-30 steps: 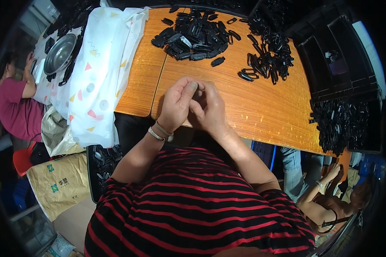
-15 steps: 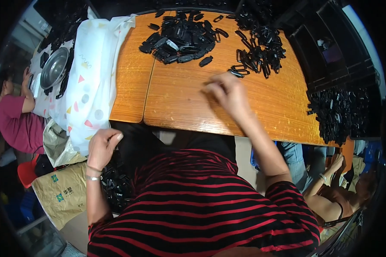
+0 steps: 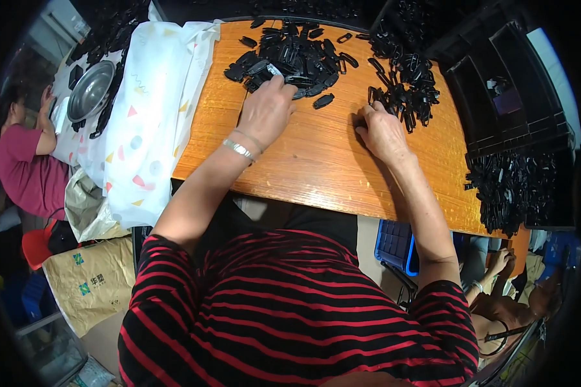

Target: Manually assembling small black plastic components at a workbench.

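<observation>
Tabletop (image 3: 323, 161) of orange-brown wood fills the middle of the head view, with a heap of black oval casings (image 3: 300, 55) near its far edge, left of centre, and a tangle of open black frames (image 3: 410, 87) toward its far right corner. The left hand (image 3: 266, 113) reaches over the near side of the casings, fingers bent and close together; its tips are hidden, so whether it grips one cannot be told. The right hand (image 3: 384, 132) is curled narrow at the near left side of the frames, its fingertips at an outlying one, though a firm hold cannot be made out. The frames overlap, so lifting one could drag along another that has hooked through it. The casings lie loosely stacked, and pulling from low down might make upper ones slide. One stray casing (image 3: 323, 100) sits apart, just right of the left hand, where a careless sideways sweep could knock it toward the near edge.
</observation>
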A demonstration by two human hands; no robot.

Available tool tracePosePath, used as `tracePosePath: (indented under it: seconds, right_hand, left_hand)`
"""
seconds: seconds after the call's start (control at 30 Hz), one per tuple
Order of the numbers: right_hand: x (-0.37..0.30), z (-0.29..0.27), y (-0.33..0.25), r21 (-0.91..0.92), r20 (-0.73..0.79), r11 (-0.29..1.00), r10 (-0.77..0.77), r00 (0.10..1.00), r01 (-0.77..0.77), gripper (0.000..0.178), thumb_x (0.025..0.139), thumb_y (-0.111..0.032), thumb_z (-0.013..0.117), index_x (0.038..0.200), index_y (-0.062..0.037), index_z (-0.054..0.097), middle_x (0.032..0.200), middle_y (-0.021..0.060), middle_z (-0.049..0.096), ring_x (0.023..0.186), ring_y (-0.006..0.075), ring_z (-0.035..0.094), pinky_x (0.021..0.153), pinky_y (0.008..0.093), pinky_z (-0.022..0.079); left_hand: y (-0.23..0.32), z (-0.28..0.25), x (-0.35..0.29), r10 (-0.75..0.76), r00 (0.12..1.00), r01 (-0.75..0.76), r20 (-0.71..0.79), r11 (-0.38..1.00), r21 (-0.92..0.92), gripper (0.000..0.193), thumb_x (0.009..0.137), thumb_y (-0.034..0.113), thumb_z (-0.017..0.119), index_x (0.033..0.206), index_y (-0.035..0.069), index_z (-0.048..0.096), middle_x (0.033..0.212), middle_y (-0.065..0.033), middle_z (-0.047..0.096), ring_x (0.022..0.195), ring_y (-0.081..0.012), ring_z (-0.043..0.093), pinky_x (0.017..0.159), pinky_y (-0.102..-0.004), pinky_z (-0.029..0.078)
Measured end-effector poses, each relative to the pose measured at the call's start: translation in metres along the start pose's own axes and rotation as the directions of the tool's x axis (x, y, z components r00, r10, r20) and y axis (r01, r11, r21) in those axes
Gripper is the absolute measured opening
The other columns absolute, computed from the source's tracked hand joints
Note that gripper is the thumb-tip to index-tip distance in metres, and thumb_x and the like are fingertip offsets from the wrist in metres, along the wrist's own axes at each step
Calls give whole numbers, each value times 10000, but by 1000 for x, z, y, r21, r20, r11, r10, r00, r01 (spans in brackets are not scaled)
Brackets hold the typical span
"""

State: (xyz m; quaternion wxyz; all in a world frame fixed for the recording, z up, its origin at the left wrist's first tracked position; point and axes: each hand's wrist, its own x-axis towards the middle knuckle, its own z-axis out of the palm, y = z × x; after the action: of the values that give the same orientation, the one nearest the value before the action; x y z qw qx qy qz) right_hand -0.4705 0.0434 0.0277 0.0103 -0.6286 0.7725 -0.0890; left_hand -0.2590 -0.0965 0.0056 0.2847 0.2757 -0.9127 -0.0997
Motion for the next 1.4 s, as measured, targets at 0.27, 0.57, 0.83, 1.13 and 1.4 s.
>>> tracePosePath:
  seconds: [0.27,0.57,0.83,1.13,1.4]
  right_hand:
    - [-7,5,-29,782,114,582,214,970,-220,149,921,-80,592,1012,31,551,790,91,629,616,138,616,541,275,532]
    - [-9,38,-13,901,212,279,383,899,-332,138,941,-84,568,992,41,598,697,73,619,625,143,633,542,261,535]
    - [-20,20,-26,322,-260,945,29,965,59,241,814,-131,717,994,12,646,969,190,627,763,341,645,696,400,530]
    - [-10,17,-64,436,-425,868,-34,904,238,194,836,-48,681,1008,10,611,904,132,610,705,223,640,578,296,524]
    - [-20,26,-91,800,-346,562,142,927,212,192,846,4,663,1031,23,613,882,53,602,677,78,566,605,209,464]
  left_hand:
    - [-3,15,5,135,990,-132,-29,987,90,181,742,76,713,876,47,595,918,-91,560,875,-284,567,732,-366,500]
    - [-1,9,-15,72,997,-69,10,982,-174,140,805,121,677,913,33,663,844,-116,585,848,-313,582,744,-400,480]
    - [-5,9,-26,65,998,-66,-14,970,-233,212,768,105,713,939,12,627,900,-140,574,883,-329,560,774,-404,466]
    - [13,-1,-24,-48,994,85,95,896,-437,219,779,45,714,969,14,611,857,-67,588,752,-188,596,647,-303,479]
    - [27,-7,-42,-225,925,307,308,-41,-951,260,888,43,642,1127,-35,573,1001,-37,628,841,-57,592,684,-192,484]
